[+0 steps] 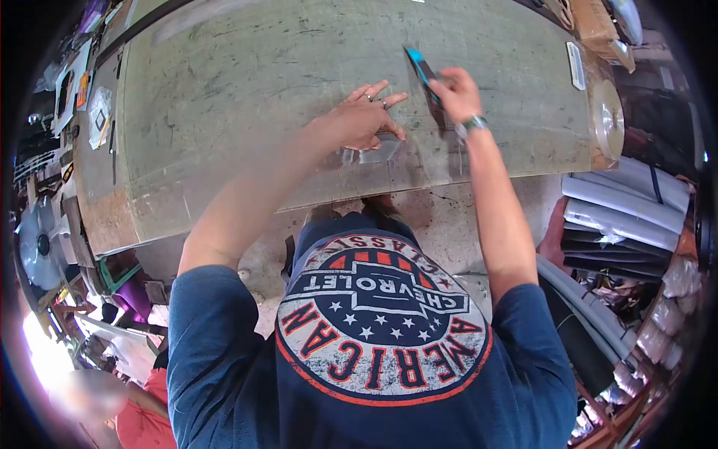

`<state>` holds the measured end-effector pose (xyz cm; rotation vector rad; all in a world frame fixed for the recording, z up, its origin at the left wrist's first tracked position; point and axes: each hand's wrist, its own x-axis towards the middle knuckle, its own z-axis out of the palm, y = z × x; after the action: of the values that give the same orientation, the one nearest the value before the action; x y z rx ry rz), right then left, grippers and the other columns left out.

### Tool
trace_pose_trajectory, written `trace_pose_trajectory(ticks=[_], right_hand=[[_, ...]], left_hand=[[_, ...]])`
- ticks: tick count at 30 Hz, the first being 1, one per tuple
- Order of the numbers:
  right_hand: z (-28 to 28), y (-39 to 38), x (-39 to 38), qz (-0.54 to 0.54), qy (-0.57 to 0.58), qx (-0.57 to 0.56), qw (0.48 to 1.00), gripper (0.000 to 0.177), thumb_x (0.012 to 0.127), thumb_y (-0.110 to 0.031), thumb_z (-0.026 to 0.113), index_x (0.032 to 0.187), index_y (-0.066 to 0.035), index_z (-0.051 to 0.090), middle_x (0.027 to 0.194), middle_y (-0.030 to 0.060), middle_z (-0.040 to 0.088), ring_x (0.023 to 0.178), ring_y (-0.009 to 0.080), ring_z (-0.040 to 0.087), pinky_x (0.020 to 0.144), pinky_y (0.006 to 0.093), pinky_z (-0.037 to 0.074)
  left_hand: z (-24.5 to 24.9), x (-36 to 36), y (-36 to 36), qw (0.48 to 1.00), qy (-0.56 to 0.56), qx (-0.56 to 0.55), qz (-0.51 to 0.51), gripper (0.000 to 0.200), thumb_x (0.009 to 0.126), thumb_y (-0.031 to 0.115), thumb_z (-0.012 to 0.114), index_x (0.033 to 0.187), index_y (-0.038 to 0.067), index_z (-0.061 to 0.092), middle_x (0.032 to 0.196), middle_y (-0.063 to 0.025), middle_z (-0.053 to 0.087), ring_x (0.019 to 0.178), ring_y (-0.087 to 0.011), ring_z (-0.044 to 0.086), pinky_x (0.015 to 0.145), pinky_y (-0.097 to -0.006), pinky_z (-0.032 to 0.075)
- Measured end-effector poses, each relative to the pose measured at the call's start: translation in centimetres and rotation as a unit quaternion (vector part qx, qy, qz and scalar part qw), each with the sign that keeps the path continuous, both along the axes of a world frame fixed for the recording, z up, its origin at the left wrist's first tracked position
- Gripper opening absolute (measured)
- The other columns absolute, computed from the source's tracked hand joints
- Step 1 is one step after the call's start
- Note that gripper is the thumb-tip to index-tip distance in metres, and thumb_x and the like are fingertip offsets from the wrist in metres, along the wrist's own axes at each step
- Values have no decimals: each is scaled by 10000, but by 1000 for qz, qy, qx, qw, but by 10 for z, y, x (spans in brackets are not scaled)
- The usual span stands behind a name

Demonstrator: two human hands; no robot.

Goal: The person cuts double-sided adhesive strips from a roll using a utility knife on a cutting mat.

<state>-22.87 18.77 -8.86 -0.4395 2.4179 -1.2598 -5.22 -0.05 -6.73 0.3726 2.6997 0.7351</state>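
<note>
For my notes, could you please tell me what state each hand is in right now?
Left hand: open, spread at a clear piece.
Right hand: closed, holding a blue-and-black tool.

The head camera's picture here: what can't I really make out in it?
All in the head view:
Clear piece: partly hidden by the left hand, so its full outline doesn't show.
Blue and black tool: its gripped end is hidden by the right hand; its tip is too small to tell what it is.
Person in red: partly blurred, and cut off by the bottom edge.
Table: far side cut off by the top edge.
</note>
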Motion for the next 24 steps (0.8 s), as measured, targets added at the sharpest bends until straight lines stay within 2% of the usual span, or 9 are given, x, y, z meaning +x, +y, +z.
trace_pose_trajectory(ticks=[2,7,10,14,16,17,20,21,24], right_hand=[[42,50,21,-25,-119,-76,990,335,927,-168,771,1212,-26,666,859,86,717,668,145,647,578,291,515],[90,107,48,-125,-311,-224,915,384,951,-144,759,1258,49,634,893,53,715,682,119,651,599,242,526],[90,101,46,-103,-252,-250,929,420,964,-210,759,1257,66,640,902,47,720,699,117,661,616,235,534],[76,84,34,-43,-12,-63,997,390,960,-316,760,1142,27,725,768,50,708,664,113,632,606,268,508],[86,72,33,-9,128,79,989,376,953,-357,762,1059,3,769,700,45,691,607,131,578,599,281,482],[80,70,30,16,219,74,973,388,952,-398,739,930,-13,768,619,89,627,587,166,551,596,320,467],[58,67,19,22,191,140,971,458,950,-479,675,918,-27,746,659,170,604,641,360,618,626,433,486],[52,67,19,16,167,132,977,506,960,-527,634,908,-34,733,681,167,623,644,364,610,643,436,487],[38,66,24,-17,78,85,993,514,982,-528,618,899,-33,732,710,127,671,666,310,635,667,418,499]], left_hand=[[0,1,-1,1000,-1,4,1,592,764,174,850,1289,411,716,1733,-5,196,1581,-403,133,1275,-578,197],[1,1,2,1000,-10,-6,-3,586,769,176,849,1294,402,717,1733,-16,194,1577,-420,135,1262,-593,212],[2,-2,1,1000,-3,-1,-12,589,769,176,852,1300,392,715,1733,-30,196,1572,-439,139,1249,-603,222],[2,-2,-1,1000,0,13,-13,599,761,179,863,1303,383,714,1731,-47,201,1567,-455,147,1240,-606,230],[6,-2,0,1000,-8,10,-10,599,757,181,868,1297,390,716,1730,-46,206,1569,-454,139,1244,-612,220],[7,-2,1,1000,-9,9,-9,598,758,181,867,1297,391,715,1730,-46,205,1570,-454,136,1244,-614,218],[7,-3,2,1000,-16,4,-5,597,766,174,862,1301,392,712,1731,-46,202,1572,-453,130,1248,-611,215],[8,-2,2,1000,-18,3,-3,597,770,170,860,1303,392,711,1731,-46,201,1572,-453,128,1249,-609,214],[10,-2,1,1000,-17,3,-7,590,778,157,851,1303,388,712,1732,-42,199,1572,-450,131,1254,-594,217]])
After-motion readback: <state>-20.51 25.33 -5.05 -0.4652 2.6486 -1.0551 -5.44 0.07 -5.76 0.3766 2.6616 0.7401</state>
